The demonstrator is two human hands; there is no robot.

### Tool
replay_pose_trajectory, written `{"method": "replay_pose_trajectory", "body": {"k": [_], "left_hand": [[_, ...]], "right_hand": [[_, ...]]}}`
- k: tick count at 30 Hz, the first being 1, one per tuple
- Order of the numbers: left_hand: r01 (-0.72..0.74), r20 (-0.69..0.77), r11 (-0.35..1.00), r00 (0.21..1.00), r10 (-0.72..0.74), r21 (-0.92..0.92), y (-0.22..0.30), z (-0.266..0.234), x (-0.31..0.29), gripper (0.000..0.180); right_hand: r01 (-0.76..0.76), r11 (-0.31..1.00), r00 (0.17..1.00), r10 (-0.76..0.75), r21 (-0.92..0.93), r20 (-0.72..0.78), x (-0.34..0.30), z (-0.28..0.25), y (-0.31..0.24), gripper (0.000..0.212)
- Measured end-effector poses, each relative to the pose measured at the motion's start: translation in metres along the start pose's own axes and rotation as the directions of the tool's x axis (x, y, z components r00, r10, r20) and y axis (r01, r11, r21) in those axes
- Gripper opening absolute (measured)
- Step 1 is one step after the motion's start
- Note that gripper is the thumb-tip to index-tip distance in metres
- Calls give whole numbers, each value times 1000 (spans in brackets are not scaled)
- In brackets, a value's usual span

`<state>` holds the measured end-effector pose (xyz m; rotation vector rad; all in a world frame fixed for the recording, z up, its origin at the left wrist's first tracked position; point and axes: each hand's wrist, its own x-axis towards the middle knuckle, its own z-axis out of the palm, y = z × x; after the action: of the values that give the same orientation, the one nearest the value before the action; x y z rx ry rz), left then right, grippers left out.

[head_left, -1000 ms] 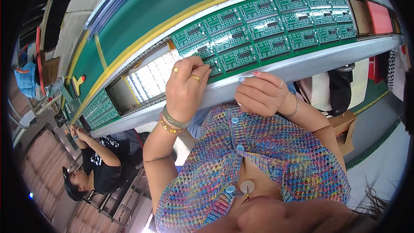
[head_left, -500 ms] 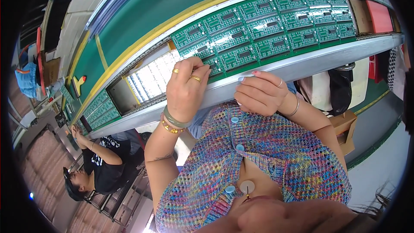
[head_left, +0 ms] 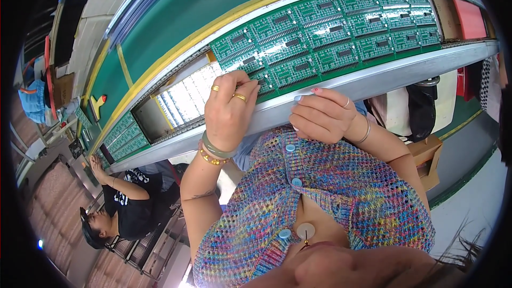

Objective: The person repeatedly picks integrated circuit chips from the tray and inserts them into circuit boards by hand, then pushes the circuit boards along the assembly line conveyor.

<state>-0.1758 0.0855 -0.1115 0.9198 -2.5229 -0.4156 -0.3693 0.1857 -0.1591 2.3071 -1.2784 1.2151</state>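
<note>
A panel of green circuit boards, with rows of black chips and pins, lies in the metal-railed conveyor track. My left hand, wearing gold rings, is at the panel's near-left corner. Its thumb and fingertips are pinched together over the board there; whatever lies between them is hidden. Curled by the near metal rail, my right hand has its fingertips drawn together below the panel's edge. Anything inside that hand cannot be made out.
Left of the panel, a bright, reflective striped surface shows in the track. More green boards lie farther left, beside a co-worker. A red block stands at the track's right end. A yellow-handled tool rests on the green bench.
My left hand has shifted very slightly left, still pinched at the panel's corner. My right hand stays put. The co-worker's hands have moved a little.
</note>
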Motion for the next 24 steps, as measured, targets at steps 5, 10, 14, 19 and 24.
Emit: {"method": "replay_pose_trajectory", "body": {"k": [5,10,14,19,24], "left_hand": [[11,1,1000,1000,-11,-11,-1,0,0,20],[-99,53,991,994,95,86,-2,-1,-1,15],[-180,93,957,982,163,229,6,-4,-12,18],[-52,99,996,994,45,69,-3,-12,-10,39],[-96,103,985,991,81,145,-17,-9,0,38]], "right_hand": [[-5,1000,1000,5,3,4,0,-1,0,25],[-17,1000,1000,17,4,-9,2,0,-1,17],[-21,1000,999,22,17,-26,4,1,-3,9],[-112,981,986,90,158,140,16,7,-7,17],[-53,948,947,-52,315,316,38,41,-39,43]]}}
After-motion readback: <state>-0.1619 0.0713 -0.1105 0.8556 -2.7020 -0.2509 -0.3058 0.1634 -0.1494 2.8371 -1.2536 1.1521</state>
